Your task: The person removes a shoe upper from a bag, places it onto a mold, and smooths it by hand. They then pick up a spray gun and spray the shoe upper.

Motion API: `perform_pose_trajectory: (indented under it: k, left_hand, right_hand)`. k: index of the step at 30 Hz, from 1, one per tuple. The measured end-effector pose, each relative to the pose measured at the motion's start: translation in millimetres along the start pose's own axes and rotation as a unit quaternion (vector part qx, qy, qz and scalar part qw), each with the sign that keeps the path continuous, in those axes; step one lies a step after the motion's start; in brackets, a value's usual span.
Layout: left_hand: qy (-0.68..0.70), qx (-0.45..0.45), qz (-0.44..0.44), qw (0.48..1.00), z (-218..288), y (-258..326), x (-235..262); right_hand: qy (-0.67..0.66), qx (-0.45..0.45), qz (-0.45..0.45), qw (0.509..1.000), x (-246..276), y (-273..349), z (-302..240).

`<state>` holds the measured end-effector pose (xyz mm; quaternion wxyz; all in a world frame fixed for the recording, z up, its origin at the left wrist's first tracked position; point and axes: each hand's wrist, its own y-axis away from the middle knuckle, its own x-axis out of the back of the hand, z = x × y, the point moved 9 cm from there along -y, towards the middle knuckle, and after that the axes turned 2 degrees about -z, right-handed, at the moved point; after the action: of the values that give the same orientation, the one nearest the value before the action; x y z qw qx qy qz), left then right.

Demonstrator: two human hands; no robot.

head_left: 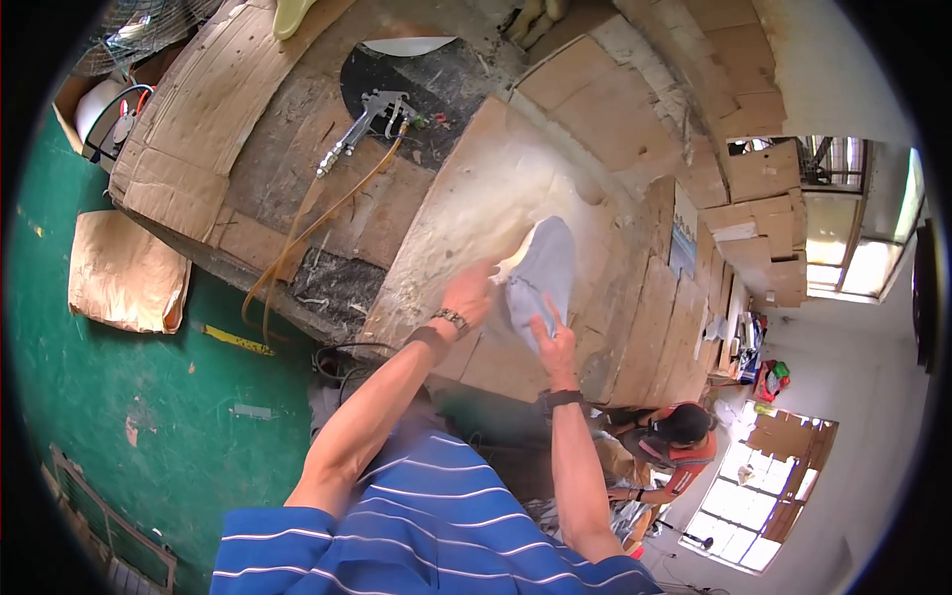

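Right now the pale grey-white shoe sole (543,268) stands on the dusty cardboard-covered bench (466,218), its long axis running roughly up and down in the view, toe end toward the far side and the narrower end coming back toward the person. It sits between the two hands, touching both. The right hand (553,342) is directly below it, fingers pinched around the sole's near end, with one finger stretched up along its face. The left hand (471,293) lies just to the sole's left, fingertips pressed against its side edge near the middle; whether it clasps the sole or only steadies it I cannot tell. So the piece lies up and away from the right-hand hold, and the right hand carries it more plainly. Counting outward: one sole, two hands, one wristwatch or band on each wrist. Further up the bench, well apart from the hands, one metal spray gun (367,124) lies on a dark patch, with one yellowish hose (297,238) trailing from it over the bench edge. One folded brown paper sack (127,270) lies on the green floor (119,397) to the left. One other person in an orange vest (674,441) crouches lower right, near the bright windows.
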<state>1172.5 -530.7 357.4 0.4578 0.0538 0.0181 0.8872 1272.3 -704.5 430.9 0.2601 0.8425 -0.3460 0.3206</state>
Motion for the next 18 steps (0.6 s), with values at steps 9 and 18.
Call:
perform_pose_trajectory:
  k: [9, 18]
  left_hand:
    - [-0.062, 0.062, -0.002, 0.996, 14.9, -7.8, -4.2]
    - [0.037, 0.128, 0.021, 0.991, 8.4, 19.0, -20.7]
  right_hand:
    - [-0.044, -0.023, -0.008, 0.999, 6.1, -0.3, 12.1]
    - [-0.081, -0.022, -0.01, 0.996, 3.8, -1.7, 12.4]
